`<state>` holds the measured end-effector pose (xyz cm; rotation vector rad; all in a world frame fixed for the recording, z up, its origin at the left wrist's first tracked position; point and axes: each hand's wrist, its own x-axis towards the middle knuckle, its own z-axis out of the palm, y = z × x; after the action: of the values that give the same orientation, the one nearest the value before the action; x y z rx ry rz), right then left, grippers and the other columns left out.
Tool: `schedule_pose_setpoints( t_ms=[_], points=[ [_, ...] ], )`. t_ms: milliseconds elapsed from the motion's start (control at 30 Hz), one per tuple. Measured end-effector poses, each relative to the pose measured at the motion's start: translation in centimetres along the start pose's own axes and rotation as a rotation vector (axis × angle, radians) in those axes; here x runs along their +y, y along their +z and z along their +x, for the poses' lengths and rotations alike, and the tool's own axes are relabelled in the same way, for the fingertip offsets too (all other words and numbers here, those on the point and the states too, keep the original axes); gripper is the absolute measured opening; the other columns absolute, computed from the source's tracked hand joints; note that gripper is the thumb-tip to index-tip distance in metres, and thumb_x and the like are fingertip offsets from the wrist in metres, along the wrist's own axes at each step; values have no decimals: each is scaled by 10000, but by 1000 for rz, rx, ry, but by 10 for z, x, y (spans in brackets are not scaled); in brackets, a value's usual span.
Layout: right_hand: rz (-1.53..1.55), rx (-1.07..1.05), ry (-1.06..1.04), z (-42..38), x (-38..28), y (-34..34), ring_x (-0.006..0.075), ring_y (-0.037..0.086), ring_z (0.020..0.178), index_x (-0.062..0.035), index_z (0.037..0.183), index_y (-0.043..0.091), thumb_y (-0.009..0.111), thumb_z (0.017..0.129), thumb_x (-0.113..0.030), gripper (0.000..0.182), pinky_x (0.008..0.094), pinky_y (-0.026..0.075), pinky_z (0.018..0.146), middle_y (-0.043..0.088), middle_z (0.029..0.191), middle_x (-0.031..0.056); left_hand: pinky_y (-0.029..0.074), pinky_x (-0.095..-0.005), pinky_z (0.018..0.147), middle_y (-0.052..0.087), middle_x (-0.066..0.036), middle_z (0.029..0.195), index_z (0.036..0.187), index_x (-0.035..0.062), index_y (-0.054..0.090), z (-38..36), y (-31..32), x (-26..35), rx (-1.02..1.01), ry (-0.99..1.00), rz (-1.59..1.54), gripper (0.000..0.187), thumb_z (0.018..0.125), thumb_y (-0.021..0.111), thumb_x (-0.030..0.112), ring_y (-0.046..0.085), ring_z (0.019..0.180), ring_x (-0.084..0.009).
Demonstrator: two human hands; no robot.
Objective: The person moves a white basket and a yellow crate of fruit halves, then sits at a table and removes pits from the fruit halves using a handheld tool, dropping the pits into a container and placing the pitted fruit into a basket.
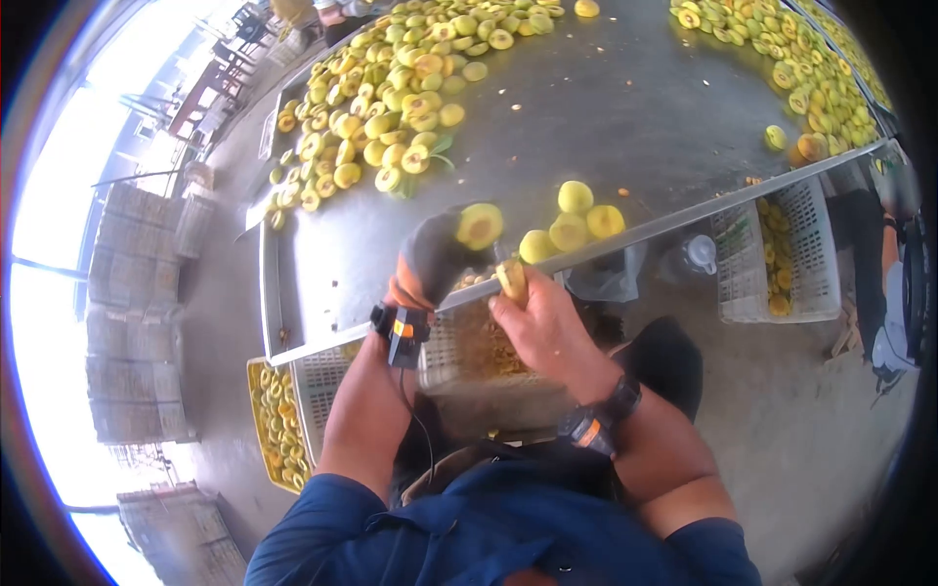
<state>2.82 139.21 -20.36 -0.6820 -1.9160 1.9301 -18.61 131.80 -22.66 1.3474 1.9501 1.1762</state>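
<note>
You are standing at the near edge of a large metal table (625, 107), looking down at your two hands working just over its rim. Your left hand (430, 259) is wearing a dark glove, and its fingers are curling closed around a yellow-green fruit (480, 226), gripping it with the cut, pale face showing toward you. Your right hand (537, 322) is bare, and its fingers are closing tightly around a small yellowish piece (511, 278); whether this is a tool handle or a bit of fruit is too blurred to tell. The two hands are sitting close together, the right just below and to the right of the left. Each wrist is carrying a dark band with an orange patch.

Just to the right of the held fruit, four more fruits (572, 227) are resting in a cluster on the table, right against its near edge. Farther away on the left, a big heap of fruit (391, 88) is spreading across the table, and another heap (801, 68) is lying along the far right side.

Below the table edge, a white slatted crate (459, 352) is sitting directly under your hands. A yellow crate of fruit halves (274, 420) is lying to the near left on the floor. Another white crate (782, 259) is standing to the right, beside a clear plastic bottle (689, 256).
</note>
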Motion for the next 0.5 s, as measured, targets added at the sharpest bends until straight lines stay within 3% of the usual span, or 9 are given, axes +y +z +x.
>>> schedule_pose_setpoints(
  t_ms=[100, 200, 300, 367, 433, 500],
  points=[
    [-104, -17, -9, 3, 8, 7, 525, 683, 1018, 59, 1167, 621, 650, 974, -184, 312, 517, 543, 879, 717, 1027, 315, 592, -292, 821, 761, -103, 1210, 1384, -2, 687, -29, 6, 8, 61, -81, -408, 433, 953, 692, -38, 719, 1000, -164],
    [-211, -16, -36, 0, 18, 14, 541, 671, 1008, 61, 1169, 615, 641, 973, -174, 307, 538, 537, 861, 709, 1017, 326, 605, -363, 880, 750, -167, 1224, 1342, -19, 689, -45, 14, 6, 89, -186, -790, 428, 916, 734, -6, 742, 1074, -245],
    [-168, -24, -237, 1, 35, 21, 459, 660, 909, 47, 1136, 614, 609, 975, -147, 252, 499, 524, 847, 694, 975, 270, 609, -358, 876, 749, -157, 1211, 1330, -17, 685, -54, 17, -24, 136, -64, -474, 386, 946, 690, 26, 748, 1050, -233],
    [31, -249, 49, -2, 21, 14, 503, 649, 961, 45, 1155, 610, 607, 974, -142, 260, 514, 527, 870, 696, 1021, 291, 612, -359, 873, 750, -152, 1204, 1304, -19, 693, -63, 15, -20, 164, 28, -285, 354, 954, 668, 34, 752, 1037, -235],
    [10, -258, 64, -5, 17, 18, 536, 639, 1011, 44, 1175, 603, 605, 973, -136, 271, 525, 529, 891, 695, 1053, 307, 614, -360, 867, 752, -148, 1190, 1275, -21, 704, -70, 16, -4, 226, 56, -243, 327, 956, 657, 35, 756, 1027, -244],
    [-221, -54, -194, -9, 29, 31, 560, 629, 1059, 45, 1196, 593, 604, 971, -130, 285, 532, 529, 911, 694, 1070, 316, 614, -355, 861, 753, -144, 1171, 1251, -22, 714, -72, 24, 5, 310, 21, -306, 307, 954, 655, 31, 758, 1019, -253]
  ],
)
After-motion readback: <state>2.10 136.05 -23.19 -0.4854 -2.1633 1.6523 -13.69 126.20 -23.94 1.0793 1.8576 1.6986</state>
